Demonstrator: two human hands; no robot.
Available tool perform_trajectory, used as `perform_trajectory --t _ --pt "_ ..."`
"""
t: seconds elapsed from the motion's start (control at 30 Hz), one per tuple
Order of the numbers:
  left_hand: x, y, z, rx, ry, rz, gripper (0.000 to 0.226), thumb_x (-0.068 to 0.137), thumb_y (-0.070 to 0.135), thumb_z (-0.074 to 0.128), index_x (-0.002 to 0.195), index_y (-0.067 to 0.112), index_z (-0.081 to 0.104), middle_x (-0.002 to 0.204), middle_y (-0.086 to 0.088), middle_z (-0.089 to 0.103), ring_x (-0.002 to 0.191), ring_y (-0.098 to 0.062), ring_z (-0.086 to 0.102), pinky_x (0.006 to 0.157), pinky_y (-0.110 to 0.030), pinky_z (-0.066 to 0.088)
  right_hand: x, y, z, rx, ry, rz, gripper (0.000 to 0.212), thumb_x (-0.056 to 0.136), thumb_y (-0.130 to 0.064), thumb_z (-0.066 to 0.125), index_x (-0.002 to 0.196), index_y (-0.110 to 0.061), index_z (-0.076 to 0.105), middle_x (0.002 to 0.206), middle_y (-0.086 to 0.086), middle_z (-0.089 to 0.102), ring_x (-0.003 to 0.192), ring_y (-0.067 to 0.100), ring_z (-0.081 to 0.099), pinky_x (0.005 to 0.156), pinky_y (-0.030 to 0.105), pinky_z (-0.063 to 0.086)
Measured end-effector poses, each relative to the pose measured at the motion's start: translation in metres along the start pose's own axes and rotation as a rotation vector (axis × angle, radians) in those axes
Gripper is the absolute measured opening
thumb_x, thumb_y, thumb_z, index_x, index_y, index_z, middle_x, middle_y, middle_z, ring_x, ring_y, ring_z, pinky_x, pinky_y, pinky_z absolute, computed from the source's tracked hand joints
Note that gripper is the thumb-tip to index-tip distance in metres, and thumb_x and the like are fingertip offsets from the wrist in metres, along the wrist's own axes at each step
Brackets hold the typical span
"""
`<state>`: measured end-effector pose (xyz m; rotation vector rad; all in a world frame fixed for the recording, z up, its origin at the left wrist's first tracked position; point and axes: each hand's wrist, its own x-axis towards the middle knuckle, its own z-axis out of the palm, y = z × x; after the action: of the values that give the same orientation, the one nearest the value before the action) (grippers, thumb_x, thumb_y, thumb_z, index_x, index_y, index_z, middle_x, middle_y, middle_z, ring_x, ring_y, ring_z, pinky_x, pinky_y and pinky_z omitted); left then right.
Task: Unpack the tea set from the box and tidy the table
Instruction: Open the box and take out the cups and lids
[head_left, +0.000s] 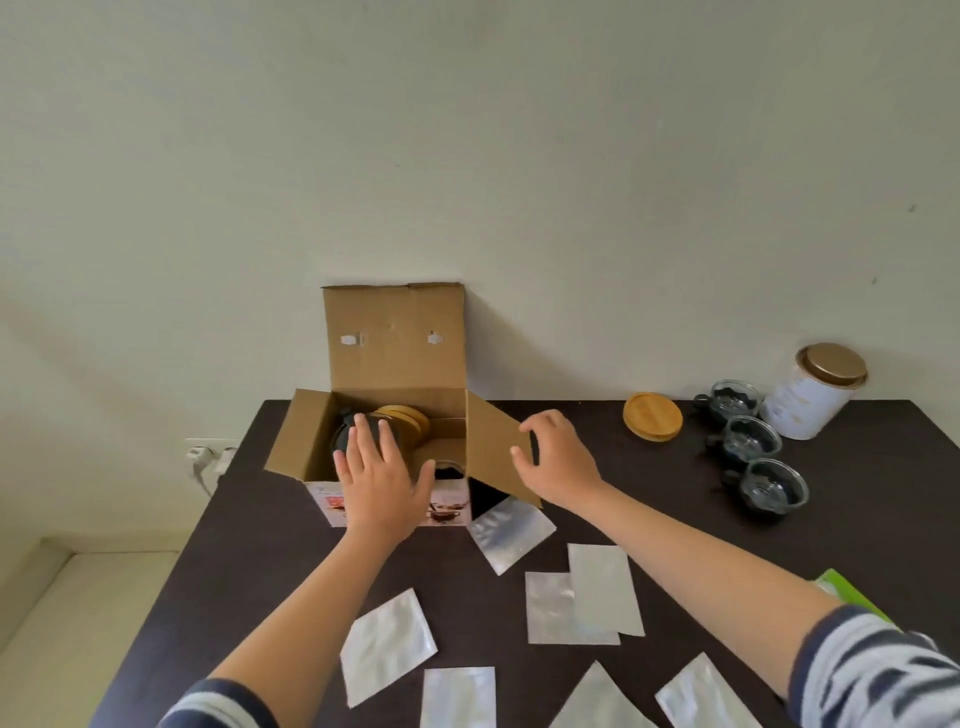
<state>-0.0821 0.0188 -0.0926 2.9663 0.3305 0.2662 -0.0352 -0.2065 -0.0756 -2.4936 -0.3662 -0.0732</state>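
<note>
Single head-worn wide-angle view, looking forward and down across the dark bench (260, 545) toward the pale wall (467, 156); both forearms entered from the near, lower edge at close range.

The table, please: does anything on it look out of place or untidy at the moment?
Yes. Silvery plastic bags lie scattered at odd angles over the near part of the dark table, two overlapping. A bamboo lid lies alone beside the three glass cups. Nothing looks spilled or broken.
</note>
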Motion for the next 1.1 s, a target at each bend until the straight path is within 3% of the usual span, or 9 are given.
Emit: perform_trajectory --t 0.2,0.3,0.4,0.53,0.73,0.83,0.9,1.0,1.1 --pt "0.026 -0.082 -0.011 0.027 -0.104 0.068 0.081 0.087 0.068 0.026 0.151 0.023 0.003 0.159 -0.011 -0.004 0.146 -0.029 -0.003 0.114 -0.052 0.0 0.034 -0.089 0.043 0.014 -0.144 -0.135 0.037 0.091 -0.03 0.058 0.123 -0.012 0.054 0.122 0.001 0.053 0.104 0.018 0.057 0.082 0.024 0.045" --pt "0.034 -0.1 -0.007 0.042 -0.206 0.163 0.075 0.083 0.075 0.008 0.148 0.039 -0.004 0.159 -0.007 -0.008 0.145 -0.025 -0.011 0.115 -0.049 -0.002 0.054 -0.111 0.061 -0.144 -0.391 -0.04 0.038 0.088 -0.028 0.062 0.12 -0.007 0.054 0.118 0.009 0.054 0.101 0.025 0.058 0.081 0.032 0.049" --pt "0.033 -0.103 -0.003 0.001 -0.196 0.173 0.08 0.076 0.076 -0.002 0.148 0.042 -0.003 0.159 -0.005 0.001 0.145 -0.022 -0.013 0.115 -0.044 -0.002 0.07 -0.123 0.071 -0.347 -0.636 0.114 0.024 0.084 -0.026 0.067 0.095 -0.008 0.056 0.089 0.007 0.057 0.081 0.023 0.058 0.064 0.03 0.047" --pt "0.031 -0.103 -0.003 -0.049 -0.166 0.173 0.081 0.075 0.075 0.0 0.148 0.04 0.003 0.159 -0.005 0.008 0.145 -0.022 -0.011 0.116 -0.042 0.001 0.084 -0.128 0.081 -0.462 -0.821 0.229 0.037 0.082 -0.017 0.069 0.114 -0.004 0.057 0.091 0.008 0.053 0.084 0.024 0.055 0.069 0.03 0.045" --pt "0.031 -0.106 0.003 -0.074 -0.114 0.178 0.078 0.08 0.076 0.004 0.148 0.039 0.009 0.159 0.0 0.004 0.146 -0.023 -0.007 0.115 -0.043 0.006 0.082 -0.124 0.091 -0.517 -0.753 0.168 0.025 0.085 -0.017 0.065 0.107 -0.005 0.06 0.073 0.003 0.047 0.077 0.023 0.053 0.067 0.03 0.044" --pt "0.032 -0.106 0.005 -0.066 -0.11 0.191 0.077 0.081 0.074 0.002 0.149 0.038 0.008 0.158 0.006 0.0 0.146 -0.023 -0.007 0.116 -0.044 0.01 0.08 -0.121 0.091 -0.484 -0.672 0.132 0.014 0.083 -0.016 0.068 0.083 -0.009 0.056 0.071 0.002 0.048 0.065 0.018 0.051 0.053 0.027 0.04" --pt "0.032 -0.105 0.005 -0.063 -0.115 0.188 0.077 0.081 0.074 0.001 0.149 0.038 0.007 0.158 0.009 0.001 0.146 -0.023 -0.007 0.116 -0.045 0.011 0.08 -0.119 0.09 -0.456 -0.635 0.125 0.024 0.081 -0.014 0.069 0.071 -0.013 0.048 0.072 0.003 0.05 0.061 0.016 0.05 0.049 0.024 0.036" --pt "0.033 -0.105 0.004 -0.052 -0.129 0.182 0.076 0.081 0.074 0.002 0.149 0.038 0.007 0.158 0.011 0.004 0.146 -0.022 -0.008 0.115 -0.044 0.01 0.081 -0.119 0.084 -0.437 -0.579 0.078 0.021 0.076 -0.018 0.073 0.085 -0.01 0.057 0.089 0.007 0.055 0.077 0.022 0.058 0.055 0.027 0.044" --pt "0.033 -0.106 0.004 -0.04 -0.141 0.181 0.079 0.079 0.075 -0.002 0.149 0.038 0.005 0.158 0.011 0.004 0.145 -0.022 -0.009 0.116 -0.044 0.01 0.084 -0.12 0.07 -0.377 -0.472 0.032 0.044 0.069 -0.032 0.079 0.102 -0.011 0.058 0.113 0.011 0.049 0.097 0.027 0.054 0.069 0.031 0.048"
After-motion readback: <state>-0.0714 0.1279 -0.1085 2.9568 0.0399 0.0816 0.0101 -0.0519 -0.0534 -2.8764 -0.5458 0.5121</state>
